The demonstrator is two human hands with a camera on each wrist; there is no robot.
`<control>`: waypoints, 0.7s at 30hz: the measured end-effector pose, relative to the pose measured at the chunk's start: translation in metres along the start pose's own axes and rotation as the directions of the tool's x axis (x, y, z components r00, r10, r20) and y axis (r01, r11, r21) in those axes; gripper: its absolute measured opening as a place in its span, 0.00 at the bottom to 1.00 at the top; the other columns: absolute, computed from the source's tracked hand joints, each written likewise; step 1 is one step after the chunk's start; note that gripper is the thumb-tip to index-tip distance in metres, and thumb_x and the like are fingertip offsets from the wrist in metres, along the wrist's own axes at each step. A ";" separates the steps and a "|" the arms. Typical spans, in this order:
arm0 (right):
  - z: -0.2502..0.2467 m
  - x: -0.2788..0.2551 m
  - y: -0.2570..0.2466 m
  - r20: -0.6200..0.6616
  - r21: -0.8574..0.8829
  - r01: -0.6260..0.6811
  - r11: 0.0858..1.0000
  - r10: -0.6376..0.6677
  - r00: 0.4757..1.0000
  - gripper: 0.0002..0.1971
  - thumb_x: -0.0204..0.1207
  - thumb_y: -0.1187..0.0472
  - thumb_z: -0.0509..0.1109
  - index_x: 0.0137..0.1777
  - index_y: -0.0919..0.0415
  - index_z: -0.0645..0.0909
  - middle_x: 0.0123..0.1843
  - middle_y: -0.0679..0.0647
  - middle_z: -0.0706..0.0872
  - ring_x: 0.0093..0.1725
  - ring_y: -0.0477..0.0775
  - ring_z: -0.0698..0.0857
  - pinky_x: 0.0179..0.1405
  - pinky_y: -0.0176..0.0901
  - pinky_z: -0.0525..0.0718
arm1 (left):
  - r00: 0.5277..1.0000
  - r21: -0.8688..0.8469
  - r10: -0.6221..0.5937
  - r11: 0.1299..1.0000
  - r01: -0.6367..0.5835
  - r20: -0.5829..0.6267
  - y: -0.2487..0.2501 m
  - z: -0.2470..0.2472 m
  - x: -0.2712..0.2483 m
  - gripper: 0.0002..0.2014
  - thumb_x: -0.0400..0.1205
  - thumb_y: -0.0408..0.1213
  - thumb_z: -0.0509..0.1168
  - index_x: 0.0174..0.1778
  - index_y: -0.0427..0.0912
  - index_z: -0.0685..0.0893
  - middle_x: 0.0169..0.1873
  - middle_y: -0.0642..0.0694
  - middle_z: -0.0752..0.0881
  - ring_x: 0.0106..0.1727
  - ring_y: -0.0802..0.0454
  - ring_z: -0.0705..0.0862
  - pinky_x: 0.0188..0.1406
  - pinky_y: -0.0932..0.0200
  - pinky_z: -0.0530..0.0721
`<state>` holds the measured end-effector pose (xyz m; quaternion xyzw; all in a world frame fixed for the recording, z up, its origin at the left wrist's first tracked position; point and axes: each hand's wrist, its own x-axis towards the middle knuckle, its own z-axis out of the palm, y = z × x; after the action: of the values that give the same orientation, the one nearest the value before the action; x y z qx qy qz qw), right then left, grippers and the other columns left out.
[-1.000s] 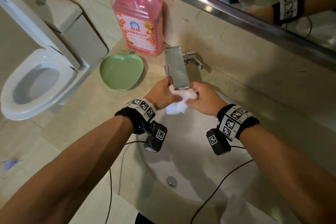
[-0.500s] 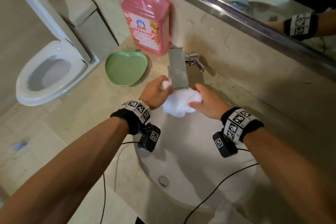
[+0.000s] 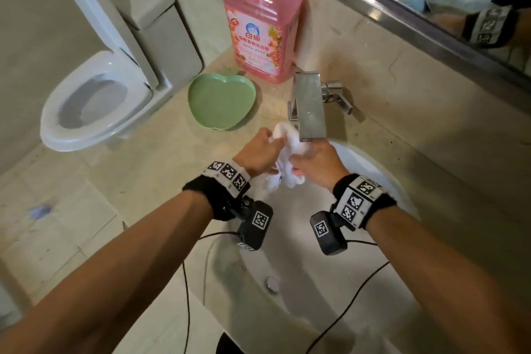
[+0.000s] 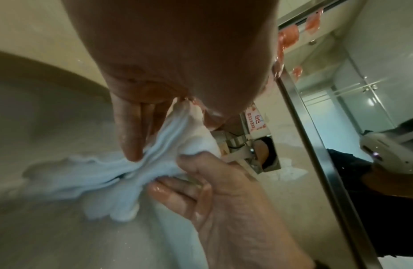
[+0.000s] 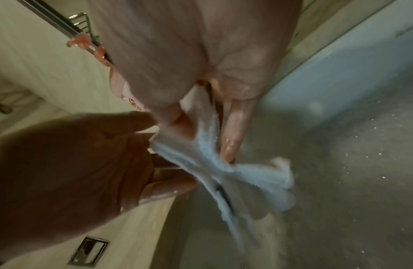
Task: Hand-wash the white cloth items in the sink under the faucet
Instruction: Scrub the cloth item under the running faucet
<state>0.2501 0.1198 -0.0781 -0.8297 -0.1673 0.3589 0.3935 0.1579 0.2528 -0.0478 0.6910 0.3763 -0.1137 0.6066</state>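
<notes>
A wet white cloth is bunched between both hands just below the spout of the square steel faucet, over the white sink. My left hand pinches its upper end beside the spout. My right hand grips it a little lower, fingers curled round it. In the left wrist view the cloth fans out below my left fingers. In the right wrist view the cloth hangs past my wet right fingers into the basin. I see no water stream.
A pink soap bottle and a green apple-shaped dish stand on the counter left of the faucet. A toilet sits further left. The mirror edge runs along the back. The drain lies in the basin below my wrists.
The cloth was a puffy ball between my hands; now it is squeezed narrower. My left hand has moved up beside the spout and my right hand has come closer to it.
</notes>
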 end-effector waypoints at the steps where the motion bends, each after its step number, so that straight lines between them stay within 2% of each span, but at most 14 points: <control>1: 0.002 0.000 -0.001 0.036 -0.010 0.005 1.000 -0.005 0.999 0.20 0.70 0.59 0.79 0.62 0.61 0.83 0.45 0.51 0.90 0.43 0.48 0.90 0.46 0.46 0.88 | 0.999 -0.020 0.021 1.000 -0.020 0.040 0.000 0.001 -0.002 0.14 0.89 0.47 0.56 0.65 0.43 0.71 0.61 0.39 0.80 0.56 0.40 0.86 0.48 0.47 0.89; 3: 0.003 0.001 -0.004 0.074 -0.107 0.053 0.993 -0.045 0.996 0.21 0.69 0.57 0.82 0.60 0.58 0.83 0.50 0.48 0.86 0.50 0.48 0.85 0.48 0.33 0.82 | 0.990 -0.003 0.079 0.997 -0.080 0.114 -0.003 0.004 -0.006 0.09 0.88 0.43 0.54 0.60 0.49 0.77 0.59 0.47 0.80 0.59 0.46 0.83 0.49 0.54 0.84; 4: 0.002 0.002 -0.006 0.060 -0.130 0.076 0.989 -0.069 0.996 0.17 0.71 0.60 0.80 0.58 0.58 0.82 0.49 0.48 0.85 0.51 0.49 0.83 0.45 0.28 0.79 | 0.984 0.009 0.105 0.994 -0.107 0.143 -0.005 0.005 -0.007 0.10 0.87 0.41 0.55 0.60 0.52 0.79 0.59 0.49 0.80 0.60 0.48 0.82 0.52 0.54 0.81; 5: 0.000 0.003 -0.007 0.037 -0.121 0.090 0.989 -0.087 0.996 0.13 0.73 0.64 0.76 0.57 0.59 0.82 0.49 0.49 0.85 0.52 0.51 0.83 0.44 0.27 0.79 | 0.981 0.023 0.124 0.991 -0.128 0.152 -0.007 0.006 -0.007 0.11 0.86 0.39 0.56 0.59 0.53 0.81 0.61 0.49 0.81 0.60 0.49 0.81 0.57 0.54 0.80; 7: -0.007 0.006 -0.008 0.016 -0.032 0.070 0.997 -0.069 0.997 0.16 0.75 0.71 0.70 0.62 0.63 0.85 0.55 0.54 0.89 0.56 0.56 0.86 0.53 0.41 0.85 | 0.982 0.077 0.156 0.983 -0.165 0.109 -0.012 0.005 -0.004 0.12 0.82 0.36 0.59 0.59 0.51 0.78 0.60 0.46 0.83 0.60 0.47 0.82 0.63 0.50 0.80; 9: -0.015 0.005 -0.008 0.033 0.082 0.034 0.996 -0.037 0.999 0.17 0.75 0.72 0.70 0.61 0.58 0.87 0.56 0.55 0.91 0.57 0.58 0.89 0.56 0.52 0.89 | 0.973 0.199 0.220 0.953 -0.229 0.067 -0.018 0.003 0.000 0.19 0.77 0.35 0.64 0.64 0.48 0.73 0.59 0.44 0.81 0.60 0.44 0.81 0.61 0.51 0.80; 12: -0.027 0.000 -0.005 0.065 0.163 0.019 0.986 -0.030 0.997 0.20 0.66 0.70 0.71 0.57 0.51 0.88 0.53 0.51 0.92 0.57 0.55 0.90 0.57 0.54 0.90 | 0.949 0.388 0.278 0.866 -0.315 0.150 -0.024 0.004 0.012 0.40 0.70 0.40 0.76 0.77 0.46 0.66 0.69 0.42 0.73 0.69 0.47 0.74 0.63 0.58 0.73; 14: -0.034 -0.004 -0.001 0.092 0.259 0.034 0.965 -0.060 0.994 0.21 0.62 0.68 0.73 0.55 0.51 0.88 0.52 0.49 0.93 0.55 0.52 0.90 0.56 0.51 0.89 | 0.933 0.369 0.280 0.862 -0.348 0.224 -0.021 0.009 0.020 0.46 0.63 0.44 0.80 0.77 0.49 0.68 0.70 0.47 0.78 0.68 0.49 0.79 0.63 0.59 0.77; 16: -0.041 -0.004 0.005 0.106 0.329 0.053 0.943 -0.093 0.990 0.18 0.66 0.77 0.74 0.54 0.59 0.87 0.49 0.51 0.91 0.50 0.52 0.89 0.51 0.49 0.88 | 0.924 0.373 0.276 0.854 -0.362 0.264 -0.018 0.015 0.030 0.42 0.59 0.47 0.83 0.70 0.52 0.76 0.60 0.52 0.86 0.60 0.52 0.84 0.57 0.59 0.82; 18: -0.048 -0.005 0.010 0.102 0.308 0.086 0.948 -0.123 0.987 0.21 0.68 0.84 0.69 0.44 0.55 0.85 0.41 0.44 0.89 0.43 0.49 0.86 0.39 0.40 0.86 | 0.941 0.436 0.199 0.846 -0.307 0.275 -0.015 0.020 0.036 0.32 0.59 0.48 0.85 0.58 0.56 0.81 0.48 0.57 0.87 0.52 0.53 0.86 0.47 0.62 0.83; 19: -0.052 -0.006 0.013 0.098 0.292 0.107 0.951 -0.141 0.985 0.24 0.67 0.85 0.67 0.38 0.51 0.84 0.37 0.40 0.87 0.40 0.44 0.85 0.34 0.34 0.84 | 0.948 0.462 0.181 0.839 -0.288 0.262 -0.014 0.023 0.039 0.30 0.61 0.47 0.84 0.57 0.54 0.83 0.47 0.57 0.88 0.51 0.53 0.87 0.47 0.62 0.84; 21: -0.060 -0.009 0.017 0.111 0.243 0.125 0.962 -0.156 0.982 0.25 0.66 0.85 0.68 0.36 0.49 0.82 0.38 0.37 0.88 0.38 0.36 0.84 0.34 0.28 0.80 | 0.960 0.496 0.191 0.826 -0.269 0.202 -0.010 0.030 0.044 0.29 0.66 0.43 0.82 0.64 0.49 0.85 0.53 0.49 0.90 0.52 0.49 0.88 0.52 0.55 0.87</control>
<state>0.2880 0.0724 -0.0609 -0.7384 -0.2073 0.4001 0.5017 0.1910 0.2418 -0.0896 0.8589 0.2008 -0.1863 0.4328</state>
